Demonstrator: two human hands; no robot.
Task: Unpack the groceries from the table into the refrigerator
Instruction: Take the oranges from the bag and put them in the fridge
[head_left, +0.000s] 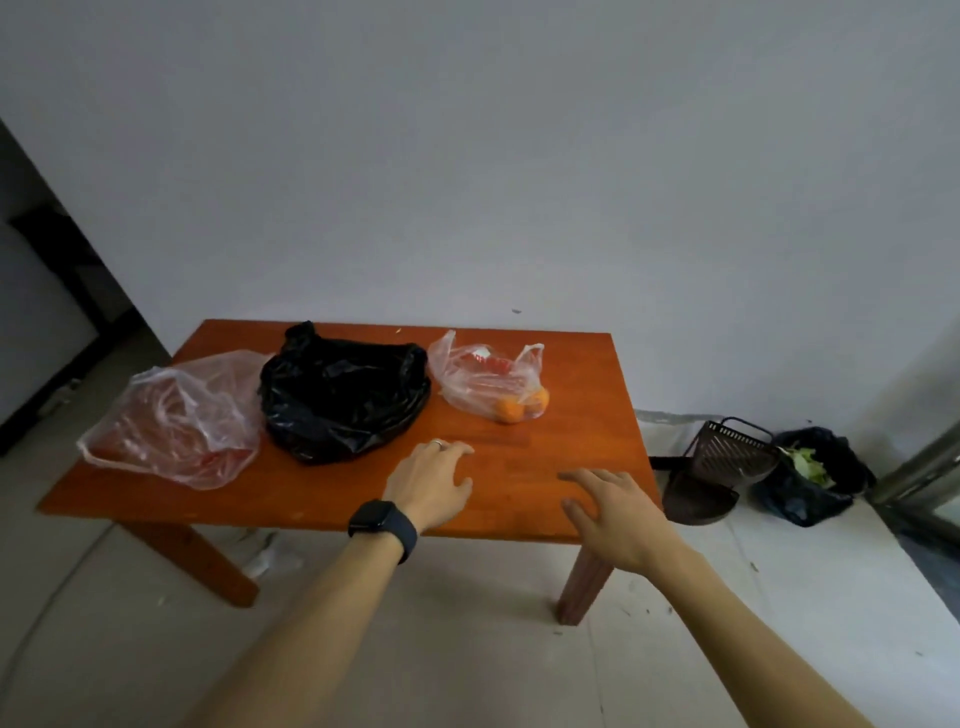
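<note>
Head view looks down on three grocery bags along the far half of the counter (571, 431): a clear bag of oranges (485, 379) at the right, a black bag (343, 395) in the middle, and a larger clear bag (171, 421) at the left with something red inside. All three are thin film, soft and shapeless, so they will likely sag and swing when lifted. The oranges (509, 410) lie loose in the near bottom corner of their bag and could strain the film if it is grabbed by the side. The handle loops standing up at the top look like the best place to take hold, gathered together. The black bag hides its contents, so its weight cannot be judged, and a supporting hand beneath may be wise.

The left hand (431, 483), with a ring (438, 443) and a dark watch (383, 525), hovers just near of the black bag, its grip apart and holding nothing. The right hand (613, 514) is over the near right edge, grip also apart with the fingers spread.

Smooth orange-brown wood makes up the low counter. Behind it is a plain pale wall (519, 156). On the dusty floor (467, 649) to the right sit a dark slatted basket (727, 452) and a black sack of green leaves (810, 478). No refrigerator can be made out
</note>
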